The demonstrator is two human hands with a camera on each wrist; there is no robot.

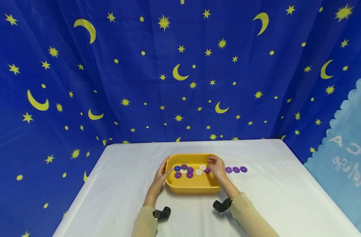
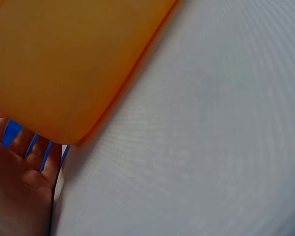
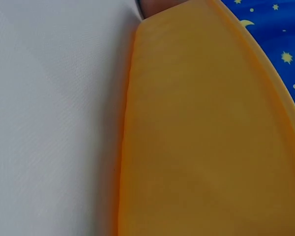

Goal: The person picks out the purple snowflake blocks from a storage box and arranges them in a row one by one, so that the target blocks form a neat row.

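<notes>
A yellow plastic tub [image 1: 192, 190] rests on the white table, with several flower-shaped plastic discs lying in it: purple discs [image 1: 178, 175], white discs [image 1: 198, 172] and a blue disc [image 1: 177, 168]. My left hand [image 1: 160, 176] grips the tub's left end, thumb over the rim and fingers along the outside wall. In the left wrist view those fingers [image 2: 36, 152] lie against the wall. My right hand [image 1: 217, 167] reaches over the right end into the tub, close to a purple disc [image 1: 207, 171]. Whether its fingertips hold a disc is hidden.
Right of the tub, purple flower discs [image 1: 236, 170] lie in a row on the white tablecloth [image 1: 272, 197]. A blue curtain [image 1: 156, 92] with yellow moons and stars stands behind and to the left. Light blue cloth with white lettering [image 1: 352, 148] hangs at the right.
</notes>
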